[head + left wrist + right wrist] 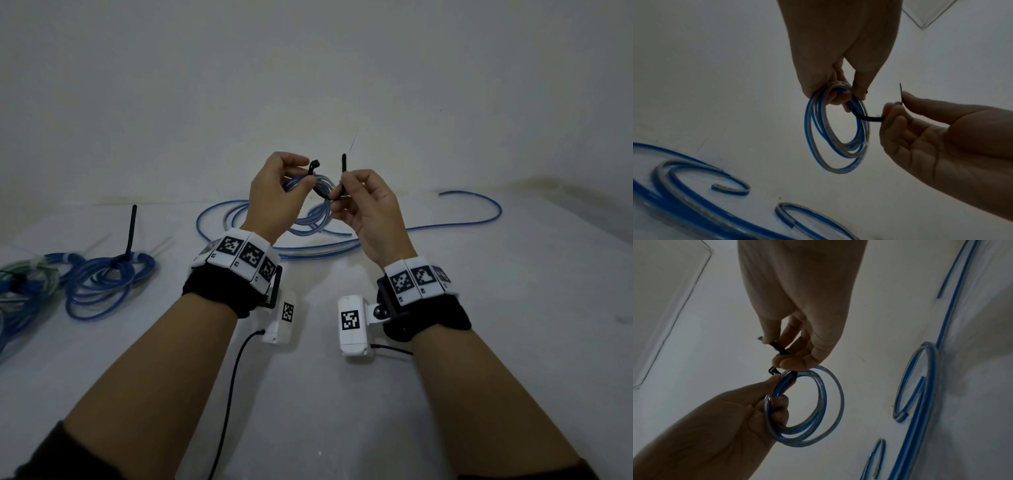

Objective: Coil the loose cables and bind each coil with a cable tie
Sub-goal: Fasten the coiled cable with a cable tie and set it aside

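Blue coil mid-tie, both hands up

Blue/clear cable coil (317, 202) held above desk (342, 394), centre of head view. L hand (274, 192) grip closed round top of coil, fingers curled thru the loops; thumb by the tie's head end. Black cable tie (323, 192) loops under the coil strands; tail end pinched by R hand (366, 212), thumb + forefinger, other fingers loosely curled. Tie ends apart, not threaded. Loose blue cables (455, 219) lie on desk behind hands, toward centre-right. Bound blue coils (106, 281) w/ black tie sticking up at left of frame; more coils at left edge, partly cut off.
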Motion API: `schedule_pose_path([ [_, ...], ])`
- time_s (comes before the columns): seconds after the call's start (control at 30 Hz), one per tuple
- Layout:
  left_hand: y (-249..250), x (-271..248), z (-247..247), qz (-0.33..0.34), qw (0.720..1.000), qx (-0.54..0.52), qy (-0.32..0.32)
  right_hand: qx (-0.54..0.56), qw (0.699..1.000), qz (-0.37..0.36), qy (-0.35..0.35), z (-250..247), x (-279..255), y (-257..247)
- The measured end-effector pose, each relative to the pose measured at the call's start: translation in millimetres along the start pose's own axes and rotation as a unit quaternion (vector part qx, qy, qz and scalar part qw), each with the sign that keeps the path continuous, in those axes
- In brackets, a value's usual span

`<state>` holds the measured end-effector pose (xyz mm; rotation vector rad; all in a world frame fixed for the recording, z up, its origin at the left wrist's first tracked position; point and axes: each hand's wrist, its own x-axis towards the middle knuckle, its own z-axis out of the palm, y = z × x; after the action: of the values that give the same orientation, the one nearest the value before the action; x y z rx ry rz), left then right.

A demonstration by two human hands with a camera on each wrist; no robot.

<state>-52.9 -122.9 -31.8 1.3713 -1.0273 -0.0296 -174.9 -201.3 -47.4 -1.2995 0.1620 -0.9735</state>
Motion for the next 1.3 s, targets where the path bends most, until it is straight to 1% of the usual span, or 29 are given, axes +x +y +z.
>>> schedule_pose_path([
  [0.07,1.5,-1.2,0.4,0.010,1.000,0.001,-0.002,-0.019,1.000,0.002,0.003,0.2,1.7,-0.3],
  [0.17,1.2,-4.1,1.1,0.008,1.000,0.003,0.007,-0.055,0.998,0.007,0.010,0.9,3.3,2.0],
  [0.23,-0.7,-5.4,0.6,0.004,1.000,0.000,0.017,-0.056,0.998,0.021,0.013,1.5,3.3,2.0],
  [0.37,-0.5,-7.7,-1.8,0.017,0.999,0.004,0.027,-0.034,0.998,0.054,-0.007,4.5,2.0,-2.4],
  [0.53,1.6,-11.5,-3.8,0.033,0.999,0.017,0.030,-0.065,0.997,0.039,-0.020,8.1,2.7,-2.2],
  [0.77,-0.9,-11.0,-7.9,0.031,0.998,0.030,0.041,-0.076,0.996,0.052,-0.012,13.5,1.4,-1.3],
  [1.03,-1.3,-14.6,-6.0,0.030,0.998,0.033,0.034,-0.081,0.995,0.052,-0.005,13.6,1.1,-0.9],
  [1.3,4.5,-17.4,-5.0,0.061,0.996,0.064,0.008,-0.084,0.995,0.060,-0.010,11.2,2.1,-3.5],
])
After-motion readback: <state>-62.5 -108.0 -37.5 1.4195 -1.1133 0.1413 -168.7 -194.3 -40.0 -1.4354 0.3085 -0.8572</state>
